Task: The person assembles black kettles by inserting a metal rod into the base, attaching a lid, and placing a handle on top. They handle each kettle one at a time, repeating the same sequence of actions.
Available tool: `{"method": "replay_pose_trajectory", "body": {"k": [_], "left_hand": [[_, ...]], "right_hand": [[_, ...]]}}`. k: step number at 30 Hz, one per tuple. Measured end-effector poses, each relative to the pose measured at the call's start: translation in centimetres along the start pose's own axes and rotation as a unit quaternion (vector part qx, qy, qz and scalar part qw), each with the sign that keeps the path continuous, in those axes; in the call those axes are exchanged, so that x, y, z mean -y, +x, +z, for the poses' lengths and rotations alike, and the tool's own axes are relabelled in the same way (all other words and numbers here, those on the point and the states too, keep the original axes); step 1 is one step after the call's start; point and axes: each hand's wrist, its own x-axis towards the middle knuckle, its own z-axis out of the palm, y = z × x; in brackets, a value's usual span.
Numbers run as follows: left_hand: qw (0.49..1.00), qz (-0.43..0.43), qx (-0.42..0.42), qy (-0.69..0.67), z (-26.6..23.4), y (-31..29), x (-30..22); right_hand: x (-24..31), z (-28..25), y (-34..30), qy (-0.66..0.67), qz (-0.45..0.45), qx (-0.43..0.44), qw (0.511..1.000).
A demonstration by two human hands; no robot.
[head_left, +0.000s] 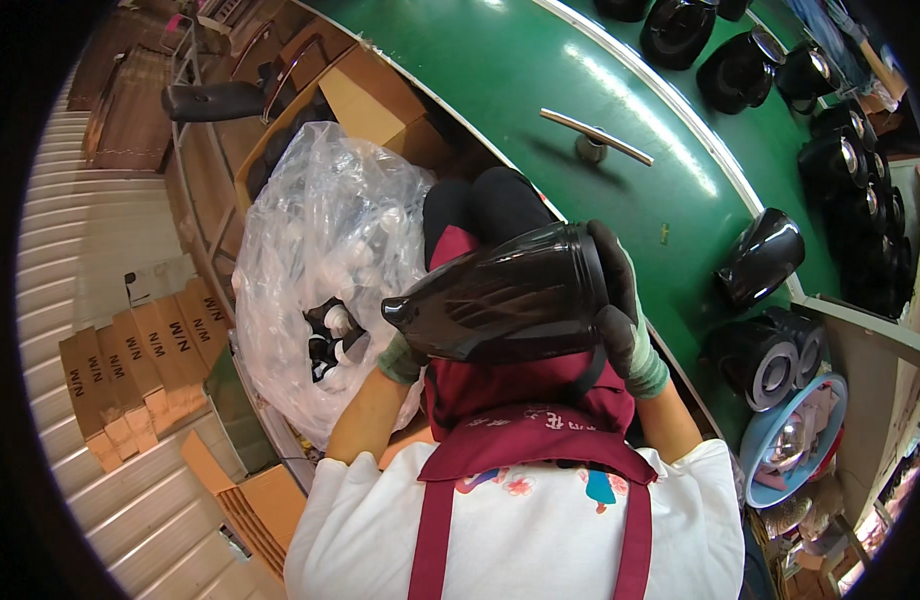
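Note:
A glossy black cone-shaped shell (505, 295) lies sideways across my lap, its narrow, spout-like end to the left and its wide rim to the right. My right hand (625, 315), in a grey and green glove, is closed on the wide rim, fingers wrapped over the edge. Against the lower side by the narrow end is my gloved left hand (404, 360); its fingers are hidden behind the shell. Left of it, a large clear plastic bag (320, 230) holds white and black parts, some showing through an opening.
On the green table (460, 60) stand a metal T-shaped stand (598, 140), a black shell (765, 258), ring-shaped black parts (770, 370) and several black pots (735, 75). A blue basin (795, 440) is at right. Cardboard cartons (145, 360) stand at left.

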Motion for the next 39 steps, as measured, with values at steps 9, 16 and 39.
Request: {"method": "replay_pose_trajectory", "body": {"k": [9,16,39], "left_hand": [[0.701,0.177,-0.062,0.688,0.5,-0.5,-1.9],[0.703,0.259,-0.087,0.657,8.5,2.7,-6.0],[0.614,0.242,0.003,0.751,10.9,3.4,-7.8]], "right_hand": [[4.0,-2.3,0.2,-0.166,0.027,0.09,0.982],[4.4,-5.7,1.3,-0.265,0.064,0.125,0.954],[2.8,-1.8,1.3,-0.158,-0.025,0.03,0.987]]}}
